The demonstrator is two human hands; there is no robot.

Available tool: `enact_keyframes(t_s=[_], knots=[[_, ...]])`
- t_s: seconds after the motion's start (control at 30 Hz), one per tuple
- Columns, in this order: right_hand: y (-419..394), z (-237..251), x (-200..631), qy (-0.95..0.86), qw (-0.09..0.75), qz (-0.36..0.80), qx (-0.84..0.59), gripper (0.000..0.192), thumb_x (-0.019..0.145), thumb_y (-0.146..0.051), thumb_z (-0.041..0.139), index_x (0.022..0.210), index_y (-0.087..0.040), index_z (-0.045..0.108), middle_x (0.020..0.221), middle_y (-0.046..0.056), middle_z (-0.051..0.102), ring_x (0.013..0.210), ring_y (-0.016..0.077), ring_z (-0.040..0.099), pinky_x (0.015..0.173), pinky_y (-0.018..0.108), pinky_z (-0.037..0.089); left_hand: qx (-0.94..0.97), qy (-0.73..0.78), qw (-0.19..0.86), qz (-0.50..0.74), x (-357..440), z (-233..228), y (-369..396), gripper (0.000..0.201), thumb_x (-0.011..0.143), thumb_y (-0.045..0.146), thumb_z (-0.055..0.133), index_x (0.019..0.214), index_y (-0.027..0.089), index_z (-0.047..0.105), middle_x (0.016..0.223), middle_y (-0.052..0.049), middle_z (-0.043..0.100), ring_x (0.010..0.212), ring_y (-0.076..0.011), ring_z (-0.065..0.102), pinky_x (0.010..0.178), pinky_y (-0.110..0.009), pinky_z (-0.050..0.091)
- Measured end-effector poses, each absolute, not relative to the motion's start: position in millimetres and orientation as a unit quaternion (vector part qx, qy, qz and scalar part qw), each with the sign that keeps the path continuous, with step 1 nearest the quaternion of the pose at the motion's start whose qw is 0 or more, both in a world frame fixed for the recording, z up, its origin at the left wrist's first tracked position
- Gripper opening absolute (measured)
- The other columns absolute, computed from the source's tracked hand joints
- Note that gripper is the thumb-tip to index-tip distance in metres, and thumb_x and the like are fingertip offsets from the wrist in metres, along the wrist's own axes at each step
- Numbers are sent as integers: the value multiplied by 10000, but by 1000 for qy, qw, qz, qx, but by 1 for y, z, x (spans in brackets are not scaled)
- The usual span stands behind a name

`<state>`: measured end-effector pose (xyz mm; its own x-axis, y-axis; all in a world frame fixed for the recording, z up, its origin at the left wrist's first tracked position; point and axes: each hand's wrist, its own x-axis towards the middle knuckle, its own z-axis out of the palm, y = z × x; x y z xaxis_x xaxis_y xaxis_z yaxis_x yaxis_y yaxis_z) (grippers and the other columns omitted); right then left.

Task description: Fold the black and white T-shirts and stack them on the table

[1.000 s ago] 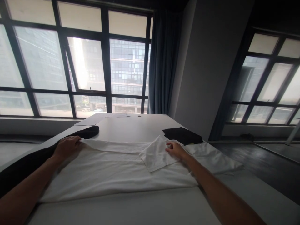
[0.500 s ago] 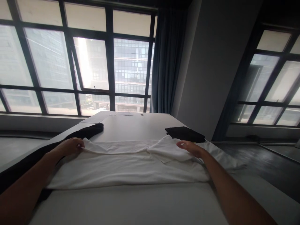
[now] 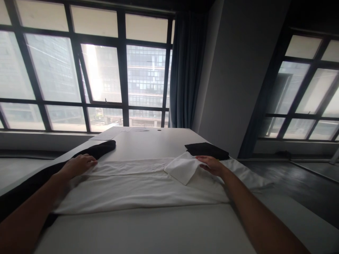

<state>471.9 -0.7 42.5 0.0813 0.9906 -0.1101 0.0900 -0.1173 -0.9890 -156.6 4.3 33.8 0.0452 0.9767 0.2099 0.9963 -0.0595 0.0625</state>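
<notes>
**White shirt half folded under both my hands**

My left hand lies flat and unclenched on the left end of the white shirt, grasping nothing, only pressing the cloth down. My right hand rests palm-down on the shirt's right part, fingers loose, just beside the folded-in sleeve; it pins rather than grips.

The shirt lies spread across the tabletop in front of me. As I judge it, the far edge is turned over and one sleeve is folded inward, while the right end beyond my right hand remains spread out, so the folding is partly done with more left.

Counted: one white shirt, one folded black garment just beyond the shirt's right end, and one long dark cloth touching the shirt's left end. Papers lie well beyond the shirt, near the window.
</notes>
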Motion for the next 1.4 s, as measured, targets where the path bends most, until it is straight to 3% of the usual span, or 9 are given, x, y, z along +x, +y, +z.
enact_keyframes(t_s=[0.1, 0.2, 0.43, 0.63, 0.87, 1.0, 1.17, 1.27, 1.4], knots=[[-4, 39, 473, -493, 401, 499, -589, 257, 787, -271, 684, 1026, -176, 704, 1082, 74, 662, 818, 135, 606, 590, 184, 476, -698, -710, 57, -67, -151, 26, 15, 524, 848, 508, 392, 1185, 214, 665, 1345, -159, 575, 1210, -384, 516, 926, -533, 418], [-6, 36, 472, -526, 370, 504, -577, 395, 738, -296, 738, 1118, -204, 686, 1102, 80, 660, 871, 155, 619, 610, 193, 482, -676, -734, 44, -56, -153, 23, 34, 603, 785, 536, 461, 1240, 177, 628, 1337, -207, 571, 1224, -421, 505, 930, -557, 419], [1, 25, 471, -541, 344, 515, -569, 415, 664, -234, 794, 1065, -178, 704, 881, 68, 688, 629, 103, 579, 458, 154, 407, -731, -680, -46, -42, -175, 41, 76, 260, 562, 302, 606, 749, 170, 731, 799, -66, 741, 825, -270, 674, 759, -334, 508], [7, 23, 481, -481, 432, 487, -587, 434, 649, -99, 738, 1078, -137, 683, 843, 58, 685, 603, 87, 579, 440, 141, 397, -720, -689, 7, -84, -191, 52, 90, 377, 753, 344, 518, 989, 124, 714, 1003, -107, 728, 982, -275, 633, 878, -368, 458], [-3, 27, 483, -522, 373, 515, -569, 364, 718, -280, 773, 1056, -171, 693, 905, 58, 698, 742, 138, 630, 570, 200, 506, -685, -721, 88, -60, -163, 37, 68, 329, 791, 315, 518, 1007, 160, 710, 1126, -167, 671, 1014, -326, 631, 806, -393, 473], [-4, 29, 478, -576, 349, 508, -537, 349, 652, -183, 808, 984, -125, 717, 824, 48, 702, 745, 135, 631, 618, 192, 510, -725, -670, 136, -82, -111, 45, 47, 382, 849, 363, 428, 1020, 150, 695, 1143, -163, 658, 1038, -347, 609, 813, -440, 470], [-1, 37, 455, -528, 487, 509, -474, 393, 712, -144, 732, 1100, -149, 674, 889, 46, 709, 730, 138, 645, 617, 218, 539, -808, -563, -73, -156, 18, 41, 8, 484, 886, 562, 367, 945, 203, 685, 918, -71, 727, 822, -219, 654, 762, -320, 496], [-4, 42, 442, -492, 545, 532, -421, 449, 767, -128, 641, 1214, -147, 605, 927, 58, 713, 738, 159, 678, 659, 264, 575, -859, -467, -75, -194, 103, 32, -20, 496, 826, 565, 527, 1151, 203, 626, 1120, -85, 675, 935, -238, 637, 822, -347, 502], [-9, 44, 440, -501, 526, 570, -385, 647, 737, -83, 532, 1379, -98, 448, 868, 76, 719, 725, 192, 707, 627, 291, 583, -881, -428, -22, -201, 188, 23, -42, 801, 678, 566, 719, 1363, 251, 448, 1305, -104, 555, 1178, -315, 515, 939, -421, 465]])
